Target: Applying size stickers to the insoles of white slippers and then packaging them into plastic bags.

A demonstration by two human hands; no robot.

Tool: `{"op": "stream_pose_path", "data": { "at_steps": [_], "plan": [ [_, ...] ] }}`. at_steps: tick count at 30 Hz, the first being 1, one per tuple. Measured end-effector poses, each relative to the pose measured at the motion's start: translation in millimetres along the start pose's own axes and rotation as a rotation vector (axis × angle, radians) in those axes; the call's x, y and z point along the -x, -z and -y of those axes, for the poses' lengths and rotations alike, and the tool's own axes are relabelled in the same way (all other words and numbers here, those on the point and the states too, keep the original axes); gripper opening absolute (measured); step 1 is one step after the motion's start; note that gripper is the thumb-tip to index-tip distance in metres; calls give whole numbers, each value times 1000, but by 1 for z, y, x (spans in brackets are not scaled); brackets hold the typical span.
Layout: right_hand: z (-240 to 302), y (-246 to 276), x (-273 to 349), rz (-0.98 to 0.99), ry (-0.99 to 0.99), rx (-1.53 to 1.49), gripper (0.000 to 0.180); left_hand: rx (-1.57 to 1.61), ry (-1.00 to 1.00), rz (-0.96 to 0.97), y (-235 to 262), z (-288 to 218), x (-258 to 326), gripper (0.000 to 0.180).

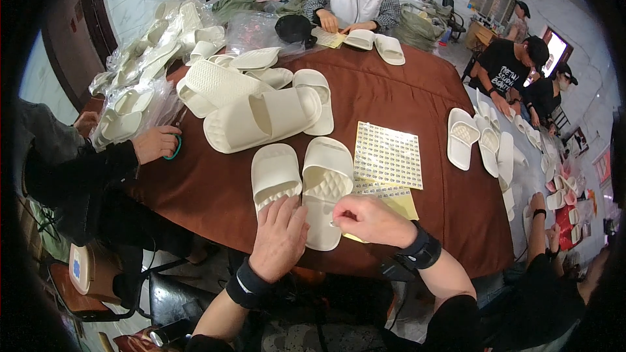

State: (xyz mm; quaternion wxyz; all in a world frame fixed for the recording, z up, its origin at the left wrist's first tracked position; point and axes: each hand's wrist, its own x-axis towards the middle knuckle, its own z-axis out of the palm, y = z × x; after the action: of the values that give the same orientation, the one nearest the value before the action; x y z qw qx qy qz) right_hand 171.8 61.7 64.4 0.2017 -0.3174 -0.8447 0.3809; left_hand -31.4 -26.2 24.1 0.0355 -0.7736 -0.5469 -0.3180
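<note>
Brown-covered table (469, 238): we have it spread out before us, its near edge curving below our wrists

Bagged slippers (160, 58): we see these pale ones heaped in clear plastic at the far left

Loose slippers (290, 114): we find them piled just beyond our pair, one lying crosswise on top

Right slipper (327, 156): it lies sole down in front of us, toe away, heel toward us, its long axis running nearly straight out; the heel is just left of our right fingertips, so our right hand is the nearer to it

Left slipper (276, 163): we have it parallel, just beside its mate, its heel covered

Label sheets (388, 155): we see two overlapping, right of the pair, the lower partly behind our knuckles

Left hand (280, 238): fingers long and open, laid over the left heel; we cannot tell any grip

Right hand (375, 220): fingers curled, thumb and forefinger pinched together above the right heel

Small pale piece (333, 223): we see it at the pinched tips, too small to identify
</note>
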Motion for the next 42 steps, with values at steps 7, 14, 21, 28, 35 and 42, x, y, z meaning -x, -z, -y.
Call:
{"op": "stream_pose_path", "data": {
  "at_steps": [7,14,21,28,35,42],
  "plan": [
    [-14,-12,-18,62,112,218,13,71,-31,-6,0,4,3,32],
    [-17,-21,-18,10,144,269,11,34,-14,33,0,2,3,33],
    [-18,-21,-13,-49,6,112,14,32,-36,80,4,-1,0,34],
    [-21,-28,-17,-139,24,36,11,24,-60,128,5,-2,-5,40],
    [-24,-28,-14,-180,8,76,9,-122,-121,164,1,-13,-10,40],
    [-27,-34,-11,-145,3,27,12,-71,-151,214,5,-11,-6,44]
  ]
}}
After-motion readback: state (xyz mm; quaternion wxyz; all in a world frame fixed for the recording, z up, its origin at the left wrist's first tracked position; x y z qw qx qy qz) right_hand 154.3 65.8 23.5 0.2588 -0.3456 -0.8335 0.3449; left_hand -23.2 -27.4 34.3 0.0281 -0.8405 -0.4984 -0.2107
